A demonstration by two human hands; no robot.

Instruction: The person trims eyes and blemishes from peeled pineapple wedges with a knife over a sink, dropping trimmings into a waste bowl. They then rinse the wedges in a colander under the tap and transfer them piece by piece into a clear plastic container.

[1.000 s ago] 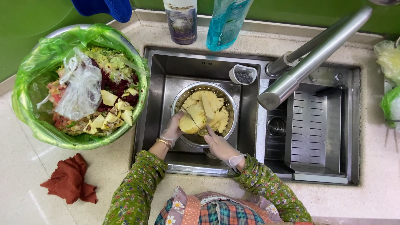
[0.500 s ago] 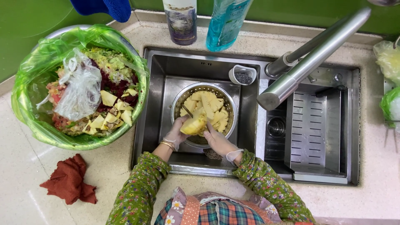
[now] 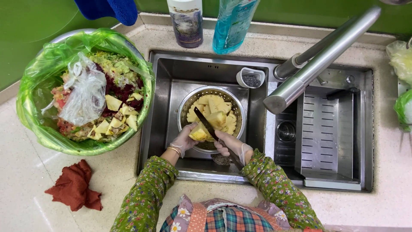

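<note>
Over the steel sink (image 3: 171, 81), the person holds a chunk of peeled pineapple (image 3: 205, 126), pale yellow and fibrous, with a wet, pitted surface. The left hand (image 3: 183, 139), in a thin clear glove, curls its fingers around the lower left end of the chunk. The right hand (image 3: 229, 144), gloved the same way, grips the handle of a dark knife (image 3: 206, 124). The blade is long and narrow, running from lower right to upper left, tip pointing away from the person, laid across the fruit just right of the left fingers. The chunk sits above a round perforated metal colander (image 3: 234, 101) holding more pineapple pieces. To the left stands a bowl lined with a shiny green plastic bag (image 3: 34, 99), heaped with peelings.
</note>
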